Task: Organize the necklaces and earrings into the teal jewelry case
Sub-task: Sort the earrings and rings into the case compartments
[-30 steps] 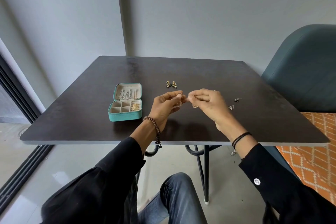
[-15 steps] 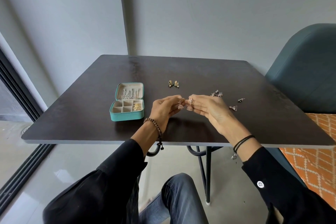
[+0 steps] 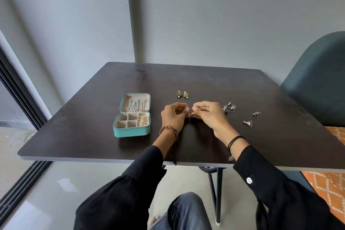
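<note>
Dark bench (image 3: 93, 136) carries the open teal jewelry case (image 3: 130, 132) at nine o'clock of the hands, within easy reach. Left hand (image 3: 172, 116) and right hand (image 3: 210, 115) meet centrally, each grip pinching the rose-gold earrings (image 3: 193, 115), probably pairing them for storage.

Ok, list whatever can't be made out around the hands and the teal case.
Head view only.
- copper earrings, pinched by left hand and right hand: fingers cover most of them.
- chains in the teal case lid: too small to count.
- gold pieces in its right compartment: too small to identify.
</note>
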`<action>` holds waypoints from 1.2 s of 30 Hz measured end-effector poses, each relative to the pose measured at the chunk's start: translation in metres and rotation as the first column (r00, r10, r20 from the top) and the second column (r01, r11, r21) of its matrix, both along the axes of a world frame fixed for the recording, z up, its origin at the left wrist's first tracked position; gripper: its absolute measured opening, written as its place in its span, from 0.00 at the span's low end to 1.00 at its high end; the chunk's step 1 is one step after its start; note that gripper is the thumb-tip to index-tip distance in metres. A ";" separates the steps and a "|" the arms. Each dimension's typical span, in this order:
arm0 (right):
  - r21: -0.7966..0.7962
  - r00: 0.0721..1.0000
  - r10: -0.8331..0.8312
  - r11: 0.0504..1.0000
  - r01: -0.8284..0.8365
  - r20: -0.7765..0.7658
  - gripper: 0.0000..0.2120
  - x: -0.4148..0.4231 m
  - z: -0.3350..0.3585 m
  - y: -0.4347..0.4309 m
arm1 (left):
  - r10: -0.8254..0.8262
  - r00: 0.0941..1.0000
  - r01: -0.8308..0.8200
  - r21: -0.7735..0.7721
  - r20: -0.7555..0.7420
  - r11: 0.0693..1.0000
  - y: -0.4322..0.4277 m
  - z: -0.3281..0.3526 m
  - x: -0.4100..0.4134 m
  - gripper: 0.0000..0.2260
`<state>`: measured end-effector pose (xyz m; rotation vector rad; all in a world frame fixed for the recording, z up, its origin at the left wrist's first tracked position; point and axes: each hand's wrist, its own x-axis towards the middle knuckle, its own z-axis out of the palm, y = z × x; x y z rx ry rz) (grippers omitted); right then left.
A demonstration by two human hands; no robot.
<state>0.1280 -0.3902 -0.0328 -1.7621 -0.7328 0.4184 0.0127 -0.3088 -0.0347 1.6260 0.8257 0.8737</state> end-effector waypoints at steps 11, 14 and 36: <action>-0.044 0.997 -0.041 0.998 0.044 0.058 0.04 0.018 0.004 0.038 | 0.082 0.990 -0.074 0.079 -0.115 0.994 0.030 0.002 0.024 0.10; -0.052 0.997 -0.037 0.998 0.041 0.067 0.06 0.021 0.003 0.044 | 0.084 0.986 -0.068 0.113 -0.145 0.991 0.033 0.002 0.028 0.11; -0.142 0.976 -0.151 0.975 0.174 0.155 0.10 -0.004 0.009 0.000 | 0.186 0.954 -0.142 0.191 -0.235 0.971 0.010 0.000 0.014 0.10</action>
